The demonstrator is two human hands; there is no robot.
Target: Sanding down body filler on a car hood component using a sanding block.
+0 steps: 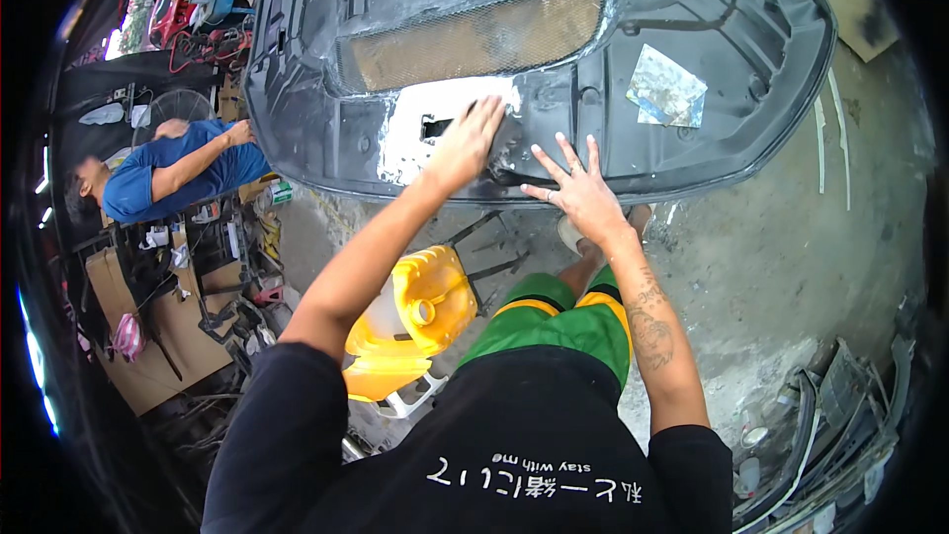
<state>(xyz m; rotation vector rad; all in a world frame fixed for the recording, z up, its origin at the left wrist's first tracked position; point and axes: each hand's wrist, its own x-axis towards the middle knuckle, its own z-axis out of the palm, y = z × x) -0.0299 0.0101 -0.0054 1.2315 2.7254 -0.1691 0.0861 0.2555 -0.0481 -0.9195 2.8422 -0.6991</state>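
A large dark car hood (664,153), moulded with ribs, spreads in front of me. White filler-like material (403,129) is smeared in a patch around a small rectangular hole near the hood's closer edge. My left hand (467,143) lies at the right side of this patch, fingers extended and close together. Whether anything thin is under that palm is hidden. With fingers spread, my right hand (576,183) is at the hood's near edge, holding nothing. A smeared card-like sheet (666,87) rests on the hood to its right. Beyond the patch is a mesh panel (474,40).
A yellow plastic container (425,305) stands below my left forearm. At the left is a person in a blue shirt (178,168), one hand by the hood's edge. Cardboard (148,336) and clutter lie nearer. Old car panels (840,425) pile up at the lower right.
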